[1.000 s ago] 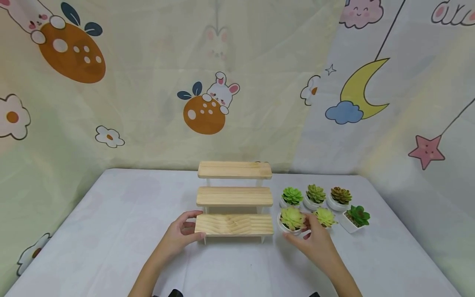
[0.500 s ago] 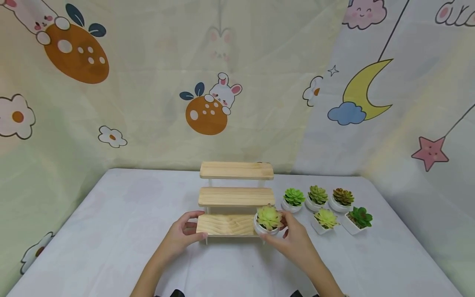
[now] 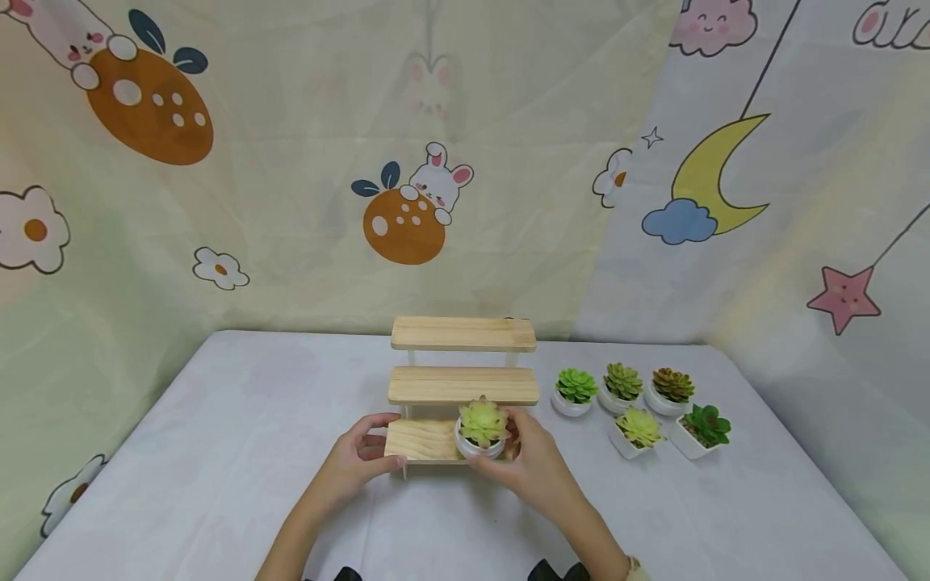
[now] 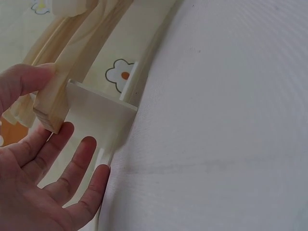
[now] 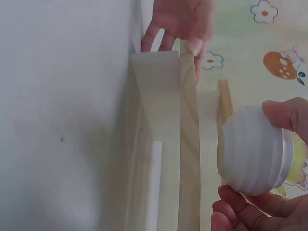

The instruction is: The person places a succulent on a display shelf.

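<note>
A three-step wooden display stand with white supports stands mid-table. My left hand pinches the left end of its lowest board, thumb on one face and fingertips at the other. With thumb and fingers, my right hand grips a small potted succulent, pale yellow-green in a round white pot. It is held upright over the right half of the lowest board. In the right wrist view a gap shows between the ribbed pot's base and that board.
Several other potted succulents stand on the white table, right of the stand: a bright green one, a reddish-brown one, a yellow-green one and a dark green one. A printed cloth hangs behind.
My right hand has lifted the yellow-green succulent from the group on the right and carried it left over the lowest board. The left hand has kept its grip on the stand.
</note>
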Demonstrator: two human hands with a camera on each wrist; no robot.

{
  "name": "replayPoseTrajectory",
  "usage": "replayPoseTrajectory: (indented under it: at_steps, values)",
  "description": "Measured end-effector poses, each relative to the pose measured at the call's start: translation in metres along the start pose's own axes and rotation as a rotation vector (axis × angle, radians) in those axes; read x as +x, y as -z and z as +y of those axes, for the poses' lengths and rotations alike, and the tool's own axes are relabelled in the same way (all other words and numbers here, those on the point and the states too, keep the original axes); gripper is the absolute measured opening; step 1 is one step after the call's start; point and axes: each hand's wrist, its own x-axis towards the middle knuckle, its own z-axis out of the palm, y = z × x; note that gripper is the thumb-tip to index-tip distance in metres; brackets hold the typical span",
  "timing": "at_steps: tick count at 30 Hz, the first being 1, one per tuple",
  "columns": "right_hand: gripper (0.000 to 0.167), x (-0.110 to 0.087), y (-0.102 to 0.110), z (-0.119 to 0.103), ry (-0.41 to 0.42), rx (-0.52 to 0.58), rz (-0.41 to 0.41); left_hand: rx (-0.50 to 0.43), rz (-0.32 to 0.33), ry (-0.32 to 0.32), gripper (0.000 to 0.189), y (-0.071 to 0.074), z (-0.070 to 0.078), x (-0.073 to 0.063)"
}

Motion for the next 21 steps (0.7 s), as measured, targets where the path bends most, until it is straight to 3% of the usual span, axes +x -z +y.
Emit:
replayPoseTrajectory:
  at_steps: [11, 21]
  values:
    - [0.062, 0.007, -0.021, -0.005, 0.092, 0.000, -0.041, 0.002, 0.014, 0.001, 0.058, -0.001, 0.000, 0.001]
    - [0.063, 0.010, -0.028, -0.007, 0.073, -0.016, -0.041, 0.008, 0.010, -0.008, 0.059, 0.000, 0.002, 0.000]
